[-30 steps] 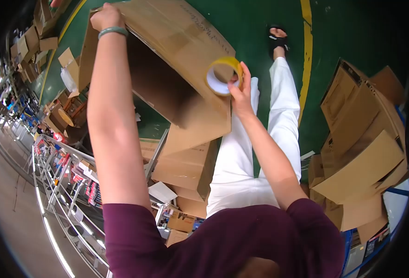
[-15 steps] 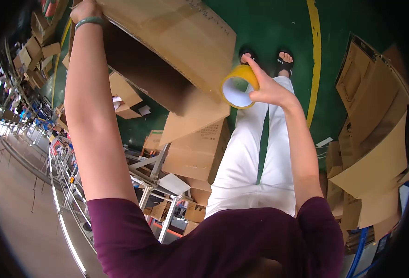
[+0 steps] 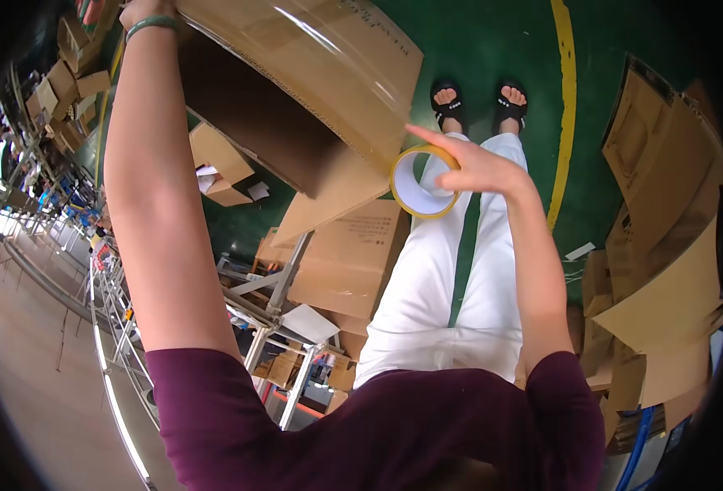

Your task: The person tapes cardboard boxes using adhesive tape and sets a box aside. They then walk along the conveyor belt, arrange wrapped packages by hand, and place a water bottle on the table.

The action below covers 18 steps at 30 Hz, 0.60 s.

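Note:
A large cardboard box (image 3: 341,90) is tilted in front of me, its open side showing a dark inside and one flap (image 3: 333,192) hanging out. At its far upper left edge is my left hand (image 3: 142,11), closed on the cardboard; its fingertips are partly cut off by the frame. My right hand (image 3: 486,168) grips a roll of yellow packing tape (image 3: 408,190) by its ring, thumb inside the white core. The index finger points out toward the box's near right edge. A glossy streak, seemingly clear tape, crosses the box's top face.
Another cardboard box (image 3: 349,258) sits below the flap, beside a metal frame (image 3: 283,278). A small open carton (image 3: 218,159) lies on the green floor. Flattened cardboard (image 3: 664,180) is stacked at right, past a yellow floor line (image 3: 563,123).
The tape roll and my right hand have shifted slightly down, and the index finger has stretched toward the box. A shiny strip now shows on the box face. My left hand stays at the edge.

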Motion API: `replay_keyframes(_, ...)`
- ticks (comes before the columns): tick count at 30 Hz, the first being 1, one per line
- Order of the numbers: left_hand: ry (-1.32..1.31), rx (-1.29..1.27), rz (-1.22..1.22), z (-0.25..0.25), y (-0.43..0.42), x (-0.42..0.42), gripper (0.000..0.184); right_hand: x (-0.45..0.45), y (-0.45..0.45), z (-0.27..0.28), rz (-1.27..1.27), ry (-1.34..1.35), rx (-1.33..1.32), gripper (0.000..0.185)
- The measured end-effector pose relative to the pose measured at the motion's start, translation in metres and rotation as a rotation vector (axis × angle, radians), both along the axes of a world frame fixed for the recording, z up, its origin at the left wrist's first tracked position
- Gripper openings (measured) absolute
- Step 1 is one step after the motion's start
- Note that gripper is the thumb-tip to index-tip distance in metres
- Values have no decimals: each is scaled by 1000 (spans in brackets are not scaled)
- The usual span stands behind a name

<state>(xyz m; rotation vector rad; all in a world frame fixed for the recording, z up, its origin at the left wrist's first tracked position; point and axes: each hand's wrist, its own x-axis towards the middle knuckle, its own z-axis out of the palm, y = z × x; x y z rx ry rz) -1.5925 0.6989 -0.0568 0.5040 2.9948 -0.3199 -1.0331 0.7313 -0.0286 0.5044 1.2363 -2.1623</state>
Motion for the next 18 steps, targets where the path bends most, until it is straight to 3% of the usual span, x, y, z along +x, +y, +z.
replay_keyframes(2, 58, -273, -144, -9, -2, -28, 62, -8, -11, -28, 29, 50, -74, 74)
replay_keyframes(4, 57, -262, -170, -14, -5, -32, 61, -19, -14, -42, 40, 42, -309, 70)
replay_keyframes(8, 72, -230, -275, -14, -11, -35, 55, -24, -23, -52, 46, -25, -488, 69)
replay_keyframes(10, 80, -217, -297, -4, -7, -12, 54, -25, -24, -49, 52, -27, -458, 69)
replay_keyframes(12, -234, 928, 324, 25, 10, 79, 48, -23, -25, -48, 62, -35, -423, 69)
replay_keyframes(13, -234, 929, 329, 36, 5, 102, 48, -21, -28, -48, 74, -1, -412, 70)
replay_keyframes(15, -1072, 1339, 129, 60, -9, 143, 28, -19, -32, -47, 88, 34, -406, 72)
replay_keyframes(17, -979, 1075, 139, 84, -39, 210, 40, -18, -35, -45, 148, 101, -271, 74)
replay_keyframes(18, -945, 719, -85, 65, -93, 208, 21, -17, -36, -45, 140, 100, -275, 74)
